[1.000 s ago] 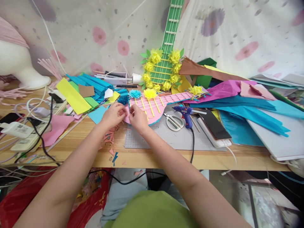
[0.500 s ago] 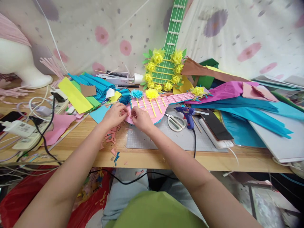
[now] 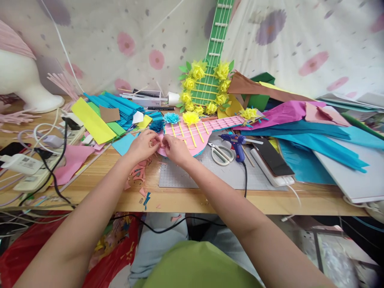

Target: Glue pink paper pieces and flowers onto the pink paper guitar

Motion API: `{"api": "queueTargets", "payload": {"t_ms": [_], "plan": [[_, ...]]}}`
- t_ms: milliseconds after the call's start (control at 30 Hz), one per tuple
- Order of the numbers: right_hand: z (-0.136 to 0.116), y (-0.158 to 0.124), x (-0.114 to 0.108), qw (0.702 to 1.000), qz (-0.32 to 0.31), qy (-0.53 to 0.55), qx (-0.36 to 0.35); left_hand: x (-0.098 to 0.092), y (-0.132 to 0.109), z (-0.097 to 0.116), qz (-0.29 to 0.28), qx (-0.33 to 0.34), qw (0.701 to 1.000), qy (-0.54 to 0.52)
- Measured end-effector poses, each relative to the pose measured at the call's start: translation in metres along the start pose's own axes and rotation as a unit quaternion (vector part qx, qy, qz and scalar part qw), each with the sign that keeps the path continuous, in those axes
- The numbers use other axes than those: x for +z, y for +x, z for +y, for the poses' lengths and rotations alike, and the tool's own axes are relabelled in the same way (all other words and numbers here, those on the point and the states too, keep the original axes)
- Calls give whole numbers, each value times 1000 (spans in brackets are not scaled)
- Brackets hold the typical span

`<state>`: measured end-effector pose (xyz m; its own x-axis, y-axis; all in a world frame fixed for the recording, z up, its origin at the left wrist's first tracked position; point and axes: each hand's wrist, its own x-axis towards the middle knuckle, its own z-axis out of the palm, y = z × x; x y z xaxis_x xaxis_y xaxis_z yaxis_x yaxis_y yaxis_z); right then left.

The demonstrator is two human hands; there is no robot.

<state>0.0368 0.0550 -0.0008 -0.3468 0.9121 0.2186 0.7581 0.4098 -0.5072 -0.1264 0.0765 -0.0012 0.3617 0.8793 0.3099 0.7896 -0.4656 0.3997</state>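
Note:
A pink paper guitar with yellow cross strips, white strings and a blue edge lies on the grey cutting mat. On it sit a blue paper flower and a yellow paper flower; another yellow flower is at the end of its neck. At the guitar's rounded left end, my left hand is closed in a pinch. Facing it, my right hand pinches too, with its fingertips close to the left ones. What the fingers hold is too small and hidden to make out.
Scissors, a blue glue gun with its cord and a phone lie to the right. A green paper guitar stands behind. Paper sheets and pink scraps lie about; a power strip with cables is left.
My right fingertips have shifted slightly left and up, nearer the left hand. The whole view has moved a little; the guitar and tools stay where they were.

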Motion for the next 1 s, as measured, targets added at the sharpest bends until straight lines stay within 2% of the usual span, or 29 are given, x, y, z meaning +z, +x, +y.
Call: {"api": "queueTargets", "payload": {"t_ms": [300,600,800,1000], "plan": [[6,1,5,999,-6,-4,-33,1,-6,9,-5,-17,999,36],[7,0,8,997,-7,-48,-59,12,-3,24,29,-74,993,90],[6,1,8,993,-10,-86,-84,13,-2,24,24,-75,991,104],[7,1,11,993,-5,-71,-93,15,-4,23,49,-64,993,88]]}}
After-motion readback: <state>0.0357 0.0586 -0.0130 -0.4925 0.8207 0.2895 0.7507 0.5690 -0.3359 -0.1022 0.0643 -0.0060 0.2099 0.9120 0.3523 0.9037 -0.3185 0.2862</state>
